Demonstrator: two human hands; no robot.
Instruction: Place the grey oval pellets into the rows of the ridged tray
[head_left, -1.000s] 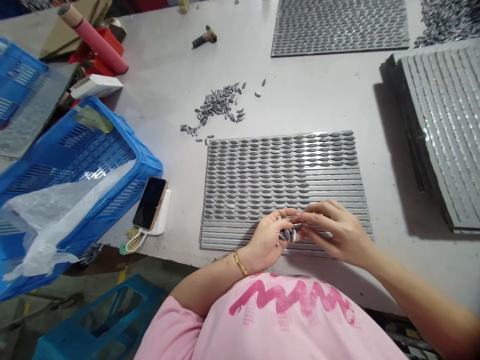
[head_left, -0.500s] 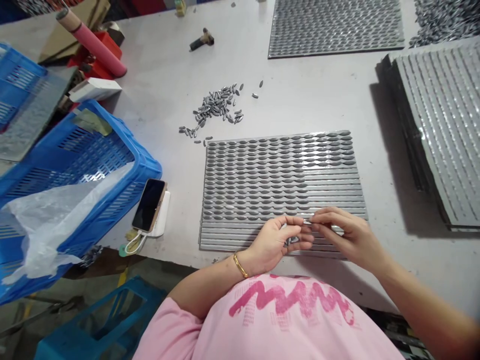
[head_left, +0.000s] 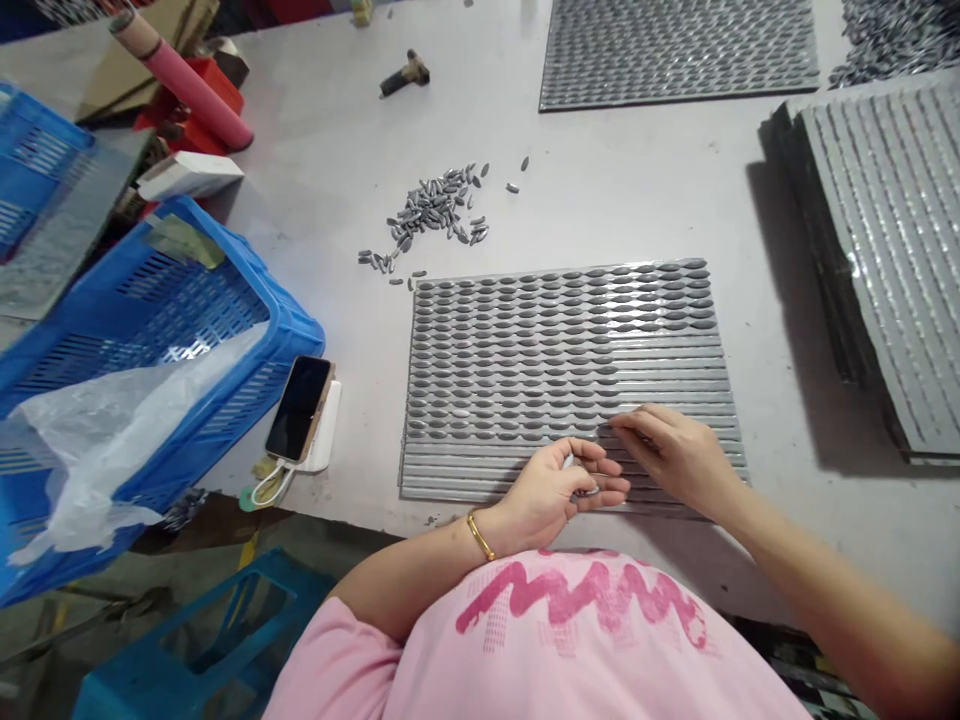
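A grey grooved board lies flat before me, its upper and left grooves lined with rows of spindle-shaped grey pieces. My left hand is cupped over the board's lower part, fingers curled around several loose grey pieces. My right hand rests at the board with thumb and fingertips pinched together at the right end of the lowest filled row. Whatever sits between those fingertips is hidden, most likely one small grey piece. Beyond the board's top edge is a loose heap of the same grey pieces.
At left stand a blue crate with a plastic bag and a phone on a white power bank. A stack of grooved boards is on the right. A filled board and a bolt-like tool lie farther back.
My right hand has moved from my left fingertips a little left and up, down to the row's end on the board. My left hand has opened slightly.
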